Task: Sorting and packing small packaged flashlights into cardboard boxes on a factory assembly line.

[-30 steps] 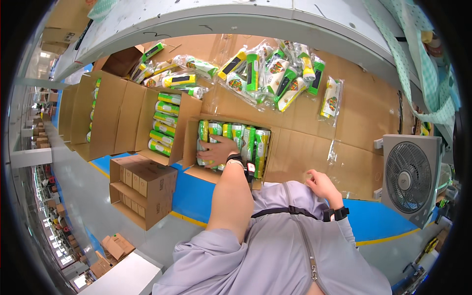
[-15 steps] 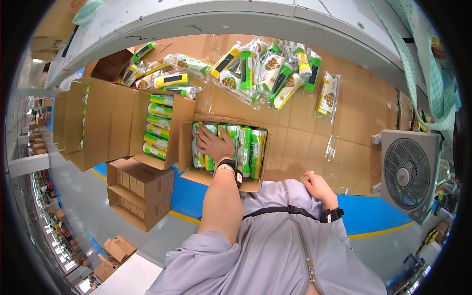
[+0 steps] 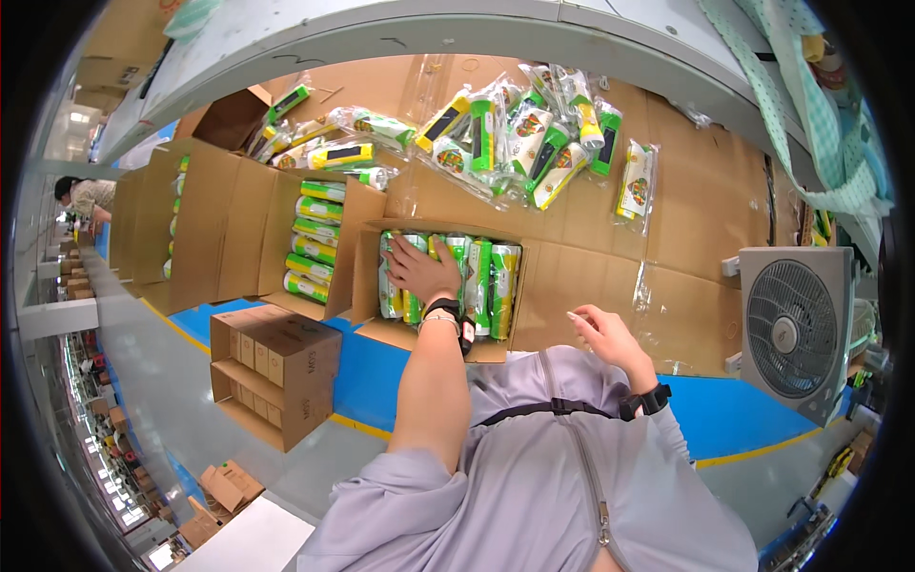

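Note:
My left hand [image 3: 426, 275] lies flat, fingers spread, on a row of bagged green, yellow and white tubes that look like flashlights [image 3: 478, 288]. They stand packed side by side in an open cardboard box [image 3: 438, 354] at the table's near edge. My left palm hides part of that row. To the right of this box, my right hand [image 3: 615, 340] hovers near the table edge by my waist. Its fingers are loosely bent and apart, with nothing in them. Beyond the boxes lies a loose heap of similar bagged flashlights [image 3: 527, 143], and a single bagged one [image 3: 637, 181] lies apart on the right.
Another filled carton [image 3: 360, 214] stands left of the box, with more open cartons [image 3: 191, 229] beyond. Below them is a box of small cartons [image 3: 310, 381]. A grey fan [image 3: 796, 329] stands at the right. A shelf edge [image 3: 457, 40] crosses the far side. A person [image 3: 91, 198] is at far left.
My right hand has lifted away from my waist toward the table, its fingers opening out. My left hand stays on the packed row. A person has come into view at far left.

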The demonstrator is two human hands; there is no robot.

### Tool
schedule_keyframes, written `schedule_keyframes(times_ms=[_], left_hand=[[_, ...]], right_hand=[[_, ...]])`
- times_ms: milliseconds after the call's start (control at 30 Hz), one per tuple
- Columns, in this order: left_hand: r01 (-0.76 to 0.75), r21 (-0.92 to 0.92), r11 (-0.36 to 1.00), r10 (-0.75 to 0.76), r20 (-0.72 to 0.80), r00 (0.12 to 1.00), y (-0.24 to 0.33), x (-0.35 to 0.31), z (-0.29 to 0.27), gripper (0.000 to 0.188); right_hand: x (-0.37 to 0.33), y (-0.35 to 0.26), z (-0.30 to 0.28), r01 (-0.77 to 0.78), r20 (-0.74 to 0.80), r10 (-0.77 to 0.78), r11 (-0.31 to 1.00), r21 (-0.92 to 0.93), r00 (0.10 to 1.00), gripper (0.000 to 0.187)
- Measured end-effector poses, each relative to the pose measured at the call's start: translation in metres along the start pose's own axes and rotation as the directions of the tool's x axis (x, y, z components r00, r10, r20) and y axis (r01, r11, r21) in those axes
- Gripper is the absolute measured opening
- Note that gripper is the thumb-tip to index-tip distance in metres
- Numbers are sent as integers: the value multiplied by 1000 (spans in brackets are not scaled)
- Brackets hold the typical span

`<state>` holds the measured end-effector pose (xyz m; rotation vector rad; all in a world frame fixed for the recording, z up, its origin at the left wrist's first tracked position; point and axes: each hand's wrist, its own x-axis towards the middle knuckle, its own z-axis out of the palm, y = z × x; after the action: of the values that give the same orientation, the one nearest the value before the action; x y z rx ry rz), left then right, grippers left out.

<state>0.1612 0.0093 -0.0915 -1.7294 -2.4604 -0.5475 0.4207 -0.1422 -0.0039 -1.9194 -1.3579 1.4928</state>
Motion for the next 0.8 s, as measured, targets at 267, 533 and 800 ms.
schedule_keyframes(times_ms=[267,533,800], left_hand=[[-81,-338,938,113,77,991,-25,43,-114,26],[3,-501,866,164,290,943,-126,42,-115,36],[-368,-267,890,446,354,822,-115,67,-102,33]], right_hand=[[26,-69,46,55,18,-54,996,-72,998,67],[59,-67,70,-76,-82,58,969,-236,995,29],[52,-73,74,-69,-360,-86,916,-395,929,26]])
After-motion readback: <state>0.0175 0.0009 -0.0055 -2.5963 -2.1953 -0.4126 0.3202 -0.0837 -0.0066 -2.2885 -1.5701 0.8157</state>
